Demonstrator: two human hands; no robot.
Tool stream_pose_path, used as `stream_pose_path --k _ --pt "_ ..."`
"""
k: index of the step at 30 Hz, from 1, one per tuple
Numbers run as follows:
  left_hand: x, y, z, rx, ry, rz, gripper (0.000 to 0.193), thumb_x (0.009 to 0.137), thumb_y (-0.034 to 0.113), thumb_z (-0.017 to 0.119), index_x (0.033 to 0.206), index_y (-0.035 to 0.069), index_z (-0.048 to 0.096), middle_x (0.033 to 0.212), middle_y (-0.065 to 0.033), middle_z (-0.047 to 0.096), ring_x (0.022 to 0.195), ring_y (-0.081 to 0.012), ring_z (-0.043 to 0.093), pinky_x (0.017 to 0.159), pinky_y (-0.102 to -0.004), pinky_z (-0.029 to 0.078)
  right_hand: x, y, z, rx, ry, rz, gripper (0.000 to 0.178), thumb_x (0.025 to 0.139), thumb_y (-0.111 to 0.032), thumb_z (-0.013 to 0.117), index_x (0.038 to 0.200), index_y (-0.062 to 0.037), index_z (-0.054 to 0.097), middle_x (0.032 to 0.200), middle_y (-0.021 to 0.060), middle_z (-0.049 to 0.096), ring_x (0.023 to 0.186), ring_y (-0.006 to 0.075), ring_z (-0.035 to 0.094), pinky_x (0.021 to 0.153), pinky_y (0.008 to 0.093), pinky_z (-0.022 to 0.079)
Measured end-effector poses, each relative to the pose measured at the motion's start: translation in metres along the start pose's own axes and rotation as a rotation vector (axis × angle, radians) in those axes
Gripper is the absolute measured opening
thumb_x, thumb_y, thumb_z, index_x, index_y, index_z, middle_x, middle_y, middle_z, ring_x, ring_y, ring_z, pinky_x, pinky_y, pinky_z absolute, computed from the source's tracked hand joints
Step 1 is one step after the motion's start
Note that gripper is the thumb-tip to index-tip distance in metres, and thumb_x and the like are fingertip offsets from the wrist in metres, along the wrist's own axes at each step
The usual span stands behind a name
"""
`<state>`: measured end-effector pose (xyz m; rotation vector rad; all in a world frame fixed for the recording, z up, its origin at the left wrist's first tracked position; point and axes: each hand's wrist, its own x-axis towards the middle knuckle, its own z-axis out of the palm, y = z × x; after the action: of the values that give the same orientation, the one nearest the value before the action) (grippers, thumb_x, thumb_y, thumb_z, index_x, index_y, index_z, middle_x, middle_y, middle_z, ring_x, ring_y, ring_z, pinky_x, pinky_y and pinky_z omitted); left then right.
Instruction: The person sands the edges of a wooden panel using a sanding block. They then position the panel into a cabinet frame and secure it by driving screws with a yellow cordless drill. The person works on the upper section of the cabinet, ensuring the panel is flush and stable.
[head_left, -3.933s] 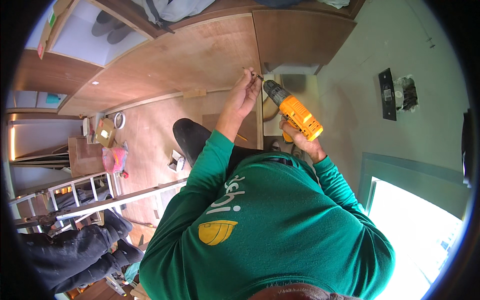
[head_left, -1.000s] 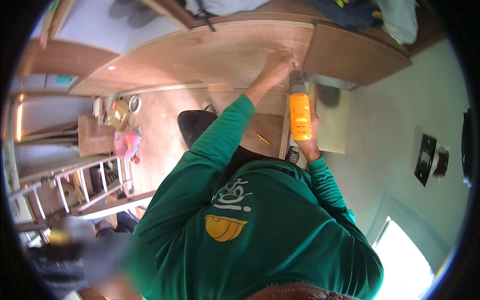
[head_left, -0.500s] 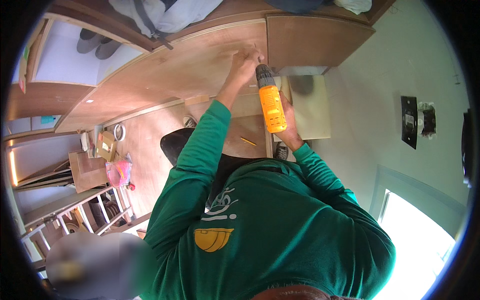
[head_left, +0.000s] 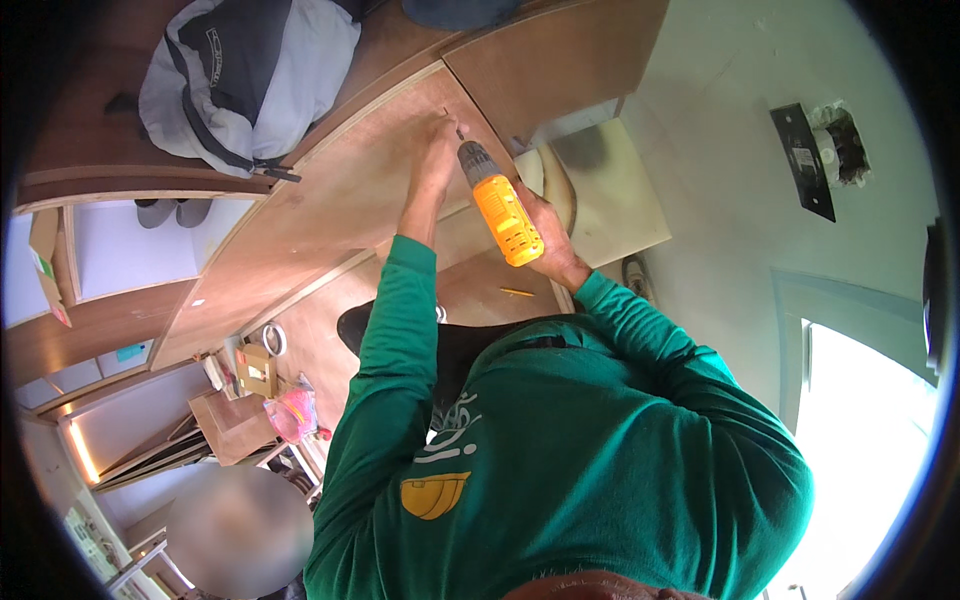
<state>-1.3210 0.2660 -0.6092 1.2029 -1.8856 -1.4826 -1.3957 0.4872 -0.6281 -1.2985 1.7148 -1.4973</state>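
My right hand (head_left: pixel 546 232) is wrapped round the grip of a cordless drill (head_left: pixel 507 218) with an orange-yellow body and a dark chuck. The drill points up and slightly left at a brown wooden panel (head_left: pixel 350 172), its thin bit ending beside the fingertips of my left hand (head_left: pixel 434 152). Those fingers are pinched together against the panel; whatever is between them is too small and hidden to name. Just above them shows a small thin dark line on the panel.
On the ledge above lies a grey and white bag (head_left: pixel 245 80). An open cubby (head_left: pixel 125 250) holds dark shoes. A pencil (head_left: pixel 517 292), a tape roll (head_left: pixel 273 339), a cardboard box (head_left: pixel 256 370) and a pink bag (head_left: pixel 292 412) are lower down. An uncovered wall socket box (head_left: pixel 845 145) is at right.
My view has turned, shifting the surroundings, and the grey and white bag shows more fully. Both hands keep their holds, with the drill bit still at my left fingertips.
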Motion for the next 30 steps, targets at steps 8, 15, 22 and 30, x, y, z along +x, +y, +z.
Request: stream_pose_path --k 8,15,22,30 --pt "-0.002 0.009 0.006 -0.063 0.05 0.049 0.035 0.102 0.031 0.055 0.088 0.003 0.071 0.088 -0.0031 0.065 0.085 -0.0165 0.059 0.081 -0.0331 0.047 0.001 0.0 0.001 0.023 0.031 0.039 0.03 0.087 -0.01 0.072 0.111 -0.0021 0.056 0.097 0.0182 0.065 0.086 0.0386 0.065 0.077 0.0412 0.053" --pt "0.005 0.004 0.004 -0.063 0.063 0.057 0.035 0.102 0.034 0.057 0.096 0.002 0.072 0.095 -0.0051 0.067 0.091 -0.0176 0.06 0.086 -0.0335 0.047 0.009 -0.004 -0.001 0.082 0.031 0.017 0.032 0.085 -0.008 0.073 0.111 -0.0026 0.055 0.095 0.0167 0.063 0.086 0.0361 0.064 0.076 0.0395 0.052" --pt "0.016 0.0 -0.001 -0.275 -0.025 -0.014 0.033 0.104 0.037 0.06 0.116 0.01 0.074 0.099 0.0012 0.065 0.1 -0.0106 0.058 0.091 -0.0298 0.047 0.008 0.002 -0.004 0.006 -0.001 0.038 0.045 0.084 -0.015 0.075 0.121 -0.0062 0.051 0.102 0.0252 0.069 0.096 0.0495 0.067 0.079 0.049 0.055" --pt "0.026 0.024 -0.032 -0.521 -0.241 -0.311 0.028 0.103 0.024 0.066 0.124 0.007 0.071 0.091 0.0041 0.068 0.081 -0.0069 0.064 0.07 -0.0203 0.051 0.007 0.007 -0.001 -0.036 -0.004 0.081 0.044 0.085 -0.018 0.075 0.12 -0.0068 0.051 0.1 0.0265 0.069 0.093 0.0495 0.067 0.075 0.053 0.054"
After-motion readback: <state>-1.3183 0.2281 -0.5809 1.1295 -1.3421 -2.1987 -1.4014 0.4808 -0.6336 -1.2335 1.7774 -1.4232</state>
